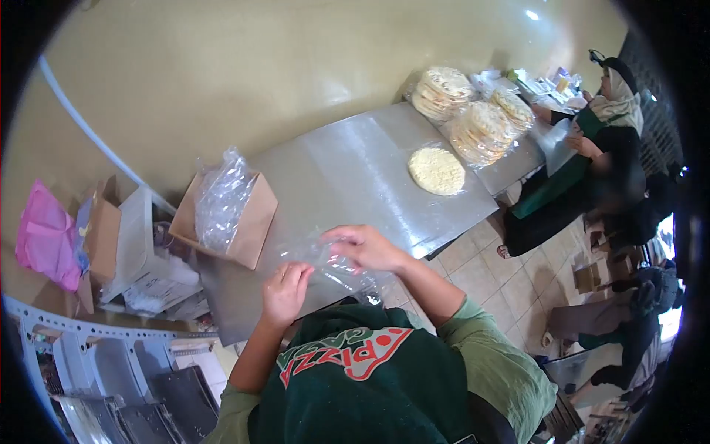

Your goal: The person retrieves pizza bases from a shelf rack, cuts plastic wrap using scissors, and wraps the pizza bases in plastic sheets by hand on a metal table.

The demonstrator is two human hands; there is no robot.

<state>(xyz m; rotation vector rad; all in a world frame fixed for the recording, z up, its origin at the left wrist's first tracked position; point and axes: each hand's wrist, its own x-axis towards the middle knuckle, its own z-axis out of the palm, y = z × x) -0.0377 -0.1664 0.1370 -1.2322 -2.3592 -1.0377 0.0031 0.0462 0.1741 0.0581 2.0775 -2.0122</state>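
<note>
A clear plastic bag point(336, 270) is stretched between my two hands over the near edge of the metal table point(325, 177). My left hand point(287, 290) pinches one side of it with closed fingers. On the other side my right hand point(359, 248) has its fingers curled on the film. Further along the table a round pale flatbread point(437, 171) lies flat on clear plastic. Beyond it stand bagged stacks of round breads point(484, 133).
A cardboard box point(255, 222) filled with clear plastic bags stands left on the table. A co-worker point(610, 140) in a green apron stands at the far end. Metal shelving point(111, 325) is at lower left, beside boxes and a pink bag point(46, 237). More people are at right.
</note>
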